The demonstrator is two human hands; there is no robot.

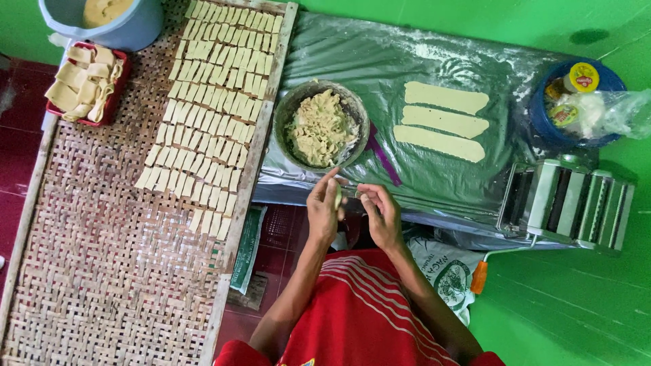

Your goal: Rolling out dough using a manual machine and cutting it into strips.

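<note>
My left hand [322,210] pinches a small pale dough piece [337,197] between thumb and fingers, just below the round bowl [287,108] of yellowish filling [320,127]. My right hand [381,211] is close beside it, fingers curled toward the same piece, touching its edge. Both hands hover over the front edge of the plastic-covered table [407,61]. Three long flat dough strips [444,122] lie on the plastic further right.
A woven bamboo tray [102,257] at left carries several rows of folded dough pieces [213,102]. A red basket of dough wrappers [85,81] and a blue bucket [119,20] sit at top left. A metal pasta roller [576,203] and blue container [573,102] stand at right.
</note>
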